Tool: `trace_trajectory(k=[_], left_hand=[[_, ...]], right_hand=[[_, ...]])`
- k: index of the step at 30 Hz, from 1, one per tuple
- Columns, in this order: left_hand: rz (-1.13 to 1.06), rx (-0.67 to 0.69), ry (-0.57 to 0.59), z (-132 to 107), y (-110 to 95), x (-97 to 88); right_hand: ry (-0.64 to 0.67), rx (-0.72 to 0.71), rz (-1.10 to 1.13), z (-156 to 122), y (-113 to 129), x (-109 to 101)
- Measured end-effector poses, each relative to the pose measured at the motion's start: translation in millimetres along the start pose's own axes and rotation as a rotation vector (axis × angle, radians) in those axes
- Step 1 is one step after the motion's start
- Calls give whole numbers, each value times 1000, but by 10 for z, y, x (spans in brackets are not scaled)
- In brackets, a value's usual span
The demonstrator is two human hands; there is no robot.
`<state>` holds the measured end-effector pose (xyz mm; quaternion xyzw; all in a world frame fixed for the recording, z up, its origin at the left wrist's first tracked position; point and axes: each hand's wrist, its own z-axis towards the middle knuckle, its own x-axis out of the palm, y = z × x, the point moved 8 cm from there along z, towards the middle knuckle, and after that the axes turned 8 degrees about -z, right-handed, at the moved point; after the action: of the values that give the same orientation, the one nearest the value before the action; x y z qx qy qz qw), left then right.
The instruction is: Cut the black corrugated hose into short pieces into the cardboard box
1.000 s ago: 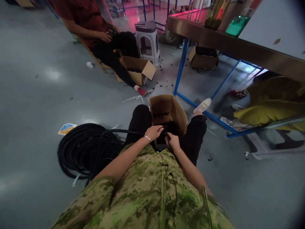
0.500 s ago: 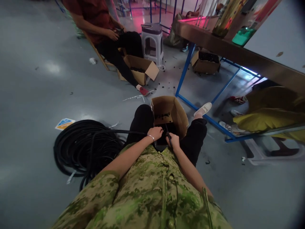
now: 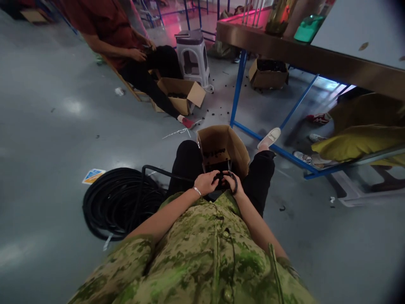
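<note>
I sit with an open cardboard box (image 3: 238,147) between my knees; small black pieces lie inside it. My left hand (image 3: 207,182) is closed round a black hose (image 3: 164,172) that runs in from a large black coil (image 3: 117,202) on the floor to my left. My right hand (image 3: 232,184) is closed on a black-handled tool (image 3: 234,182), probably cutters, held against the hose end just in front of my lap. The two hands touch each other above the box's near edge.
A seated person in a red shirt (image 3: 104,25) works over another open box (image 3: 182,90) ahead left, beside a white stool (image 3: 193,55). A blue-framed table (image 3: 284,50) stands ahead right with a third box (image 3: 268,74) under it. Yellow cloth (image 3: 357,141) lies at right.
My hands have come closer together and risen a little over the box. The hose now kinks upward near the coil, and the tool's handle loop shows by my right hand.
</note>
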<state>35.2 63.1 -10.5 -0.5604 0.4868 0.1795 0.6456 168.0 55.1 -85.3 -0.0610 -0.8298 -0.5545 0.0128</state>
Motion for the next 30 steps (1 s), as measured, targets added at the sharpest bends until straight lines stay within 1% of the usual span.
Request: trace_trajectory(k=[5, 8, 11, 14, 16, 20, 22, 25, 27, 30], left_hand=[[40, 27, 34, -35, -60, 16], [63, 38, 69, -27, -55, 63], [82, 65, 103, -23, -73, 102], [130, 89, 134, -26, -135, 108], [201, 107, 151, -31, -200, 97], [346, 93, 142, -28, -277, 64], [373, 71, 150, -23, -261, 81], [356, 81, 208, -23, -210, 166], [335, 102, 244, -23, -170, 216], [319, 129, 273, -22, -124, 244]], right_hand=[[57, -17, 39, -27, 46, 49], [99, -43, -12, -46, 72, 81], [114, -89, -82, -54, 100, 100], [89, -103, -102, -50, 94, 91], [57, -113, -97, -49, 93, 69], [-18, -154, -58, -48, 116, -13], [-52, -162, -42, -44, 114, -58], [-78, -165, -44, -39, 100, -98], [-79, -177, -66, -44, 104, -104], [-55, -211, -139, -66, 136, -88]])
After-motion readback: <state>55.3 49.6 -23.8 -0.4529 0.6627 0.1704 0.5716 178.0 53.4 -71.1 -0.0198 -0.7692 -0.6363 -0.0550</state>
